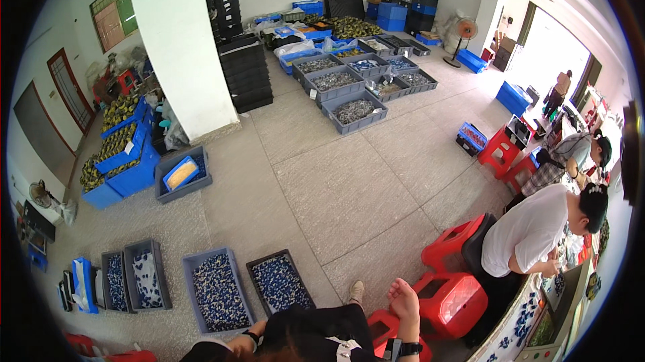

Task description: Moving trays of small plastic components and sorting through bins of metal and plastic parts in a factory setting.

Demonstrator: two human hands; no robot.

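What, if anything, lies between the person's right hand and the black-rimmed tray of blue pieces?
In this view, a beige shoe on the floor lies between the right hand and the black-rimmed tray; nothing else visible does. The hand looks raised, so the shoe probably does not block it.

Left hand (258, 328), lower centre: fingers hidden by dark clothing (322, 325). Right hand (404, 300), lower right of centre: forearm cut off by bottom edge. Grey crate (209, 254), 1, lower left: small parts (219, 291) too small to identify. Red stools (131, 356), lower left corner: cut off by bottom edge. Standing person (559, 90), 1, upper right: hands too small to tell.
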